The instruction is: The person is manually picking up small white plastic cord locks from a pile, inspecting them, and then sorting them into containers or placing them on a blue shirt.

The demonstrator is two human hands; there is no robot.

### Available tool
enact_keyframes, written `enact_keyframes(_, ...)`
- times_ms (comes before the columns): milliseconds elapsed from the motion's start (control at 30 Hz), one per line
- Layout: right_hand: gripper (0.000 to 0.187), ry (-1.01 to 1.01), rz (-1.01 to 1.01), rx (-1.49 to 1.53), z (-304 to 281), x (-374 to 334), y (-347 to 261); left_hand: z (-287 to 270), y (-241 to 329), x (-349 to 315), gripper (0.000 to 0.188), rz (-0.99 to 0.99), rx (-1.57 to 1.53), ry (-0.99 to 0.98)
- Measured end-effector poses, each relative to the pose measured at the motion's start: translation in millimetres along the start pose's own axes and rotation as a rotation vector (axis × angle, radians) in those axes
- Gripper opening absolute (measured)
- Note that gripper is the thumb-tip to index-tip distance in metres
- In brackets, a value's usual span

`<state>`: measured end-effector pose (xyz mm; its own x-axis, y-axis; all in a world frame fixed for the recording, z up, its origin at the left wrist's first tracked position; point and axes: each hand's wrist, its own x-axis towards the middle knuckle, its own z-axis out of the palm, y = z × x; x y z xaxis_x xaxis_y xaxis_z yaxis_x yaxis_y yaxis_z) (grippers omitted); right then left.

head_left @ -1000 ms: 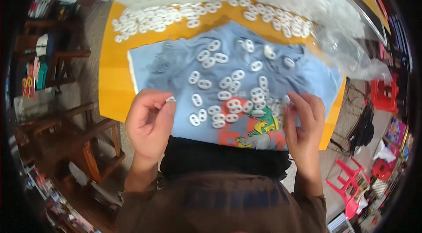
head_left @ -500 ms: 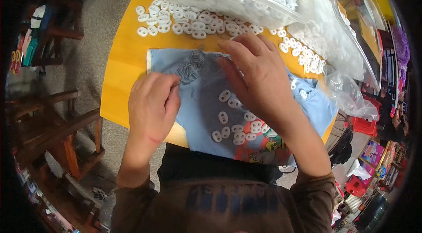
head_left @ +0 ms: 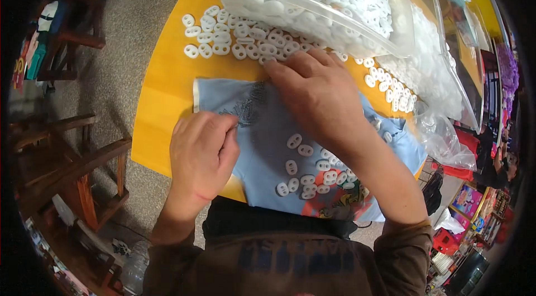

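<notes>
A light blue T-shirt (head_left: 215, 92) with a coloured print lies spread over the yellow table. On it sit several white oval two-hole plastic pieces (head_left: 291, 167) and a heap of tiny dark pieces (head_left: 243, 113), too small to name. My left hand (head_left: 202, 153) is closed beside that heap, thumb against bent fingers; whatever it pinches is hidden. Across the shirt's far edge reaches my right hand (head_left: 315, 87), fingers bent together, their tips at the near edge of a spread of white two-hole pieces (head_left: 221, 37). The hand itself covers what those fingertips hold.
Behind the spread stands a clear plastic tub (head_left: 312, 8) heaped with white pieces. More white pieces (head_left: 397, 92) and a clear plastic bag (head_left: 441, 134) lie to the right. Wooden furniture (head_left: 84, 179) stands on the left, off the yellow tabletop (head_left: 162, 112).
My right hand has come down to the near edge of the white pieces, its fingers drawn closer together. The left hand stays beside the dark heap. The whole view has shifted slightly.
</notes>
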<state>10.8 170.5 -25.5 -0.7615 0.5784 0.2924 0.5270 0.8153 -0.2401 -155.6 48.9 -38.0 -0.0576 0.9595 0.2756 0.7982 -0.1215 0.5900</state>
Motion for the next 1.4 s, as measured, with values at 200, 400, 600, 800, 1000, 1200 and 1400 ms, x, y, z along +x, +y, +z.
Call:
enact_keyframes(200, 0.012, -0.063, -0.202, -0.124, -3, 6, -2, 0, -1, -1, 0.018, -0.002, -0.011, 0.007)
enact_keyframes(400, 0.011, -0.063, -0.265, -0.094, -5, 14, -3, -1, -2, -2, 0.018, 0.002, -0.01, 0.012)
enact_keyframes(600, 0.01, -0.078, -0.298, -0.172, -5, 18, 1, 2, -1, 0, 0.019, -0.002, -0.034, 0.01)
enact_keyframes(800, 0.009, -0.183, -0.293, -0.194, -7, 27, -2, 1, -2, -1, 0.019, 0.001, -0.021, 0.014)
enact_keyframes(1000, 0.008, -0.173, -0.295, -0.2, -2, 30, 5, 0, 0, 1, 0.018, -0.007, -0.022, 0.006)
enact_keyframes(1200, 0.008, -0.141, -0.171, 0.087, -27, 13, -3, -2, 1, -2, 0.018, -0.037, -0.051, -0.001)
enact_keyframes(1400, 0.009, -0.2, 0.206, 0.85, -37, -17, -18, -10, 13, -4, 0.027, 0.02, -0.298, 0.123)
